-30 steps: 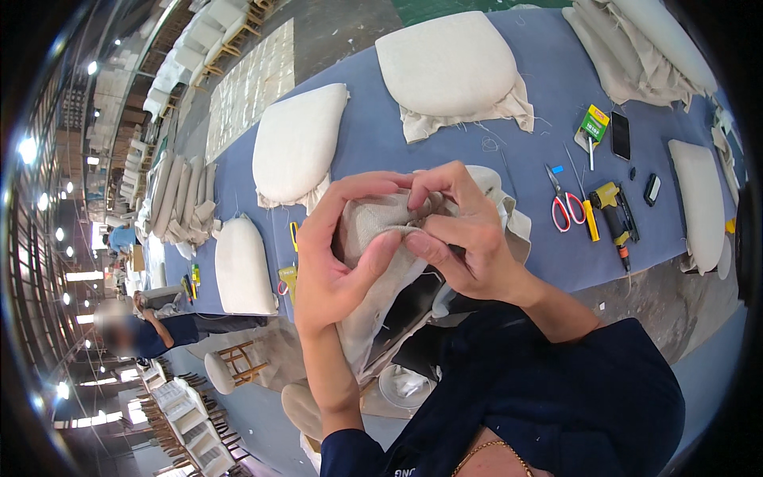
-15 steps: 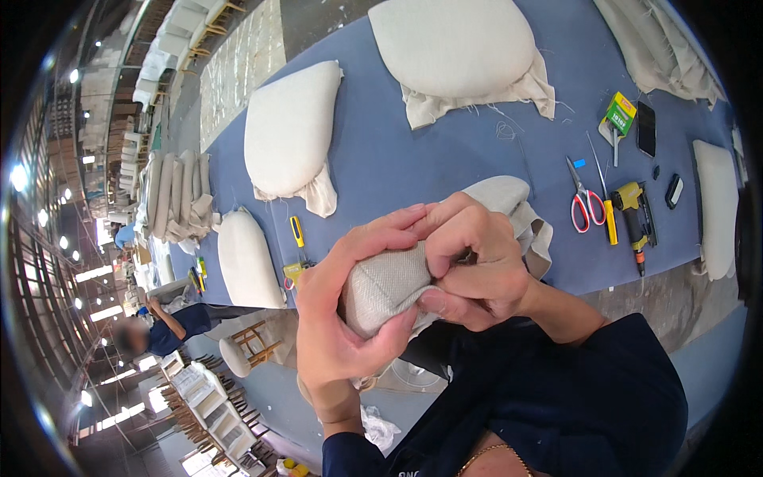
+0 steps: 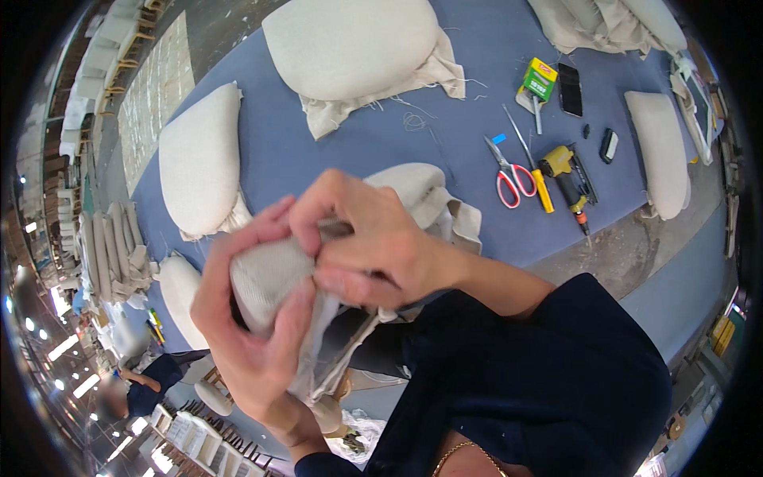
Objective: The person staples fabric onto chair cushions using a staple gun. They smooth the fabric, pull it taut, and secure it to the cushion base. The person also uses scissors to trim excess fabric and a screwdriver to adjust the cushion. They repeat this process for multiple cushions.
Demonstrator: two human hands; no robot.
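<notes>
Curled around a padded piece covered in beige woven fabric (image 3: 266, 278), my left hand (image 3: 256, 362) has its thumb along the near side and its fingers over the far side. My right hand (image 3: 373, 246) is closed at the right edge of this piece, pinching its fabric between thumb and bent fingers. Loose pale cloth (image 3: 322, 342) hangs below the hands. Just beyond them lies a beige cushion (image 3: 405, 181) with loose cloth at its right; whether it joins the held piece is hidden.
Padded cushions (image 3: 354, 48) lie on the blue table (image 3: 477, 79). To the right are red-handled scissors (image 3: 509, 179), a yellow-handled screwdriver (image 3: 543, 191), a yellow air stapler (image 3: 563, 171), a green-yellow box (image 3: 538, 79) and a phone (image 3: 570, 89). Another person (image 3: 151, 381) is at far left.
The view has turned, so the table and its tools sit further left in the picture. Both hands keep hold of the fabric-covered piece, and the loose cloth below shows more.
</notes>
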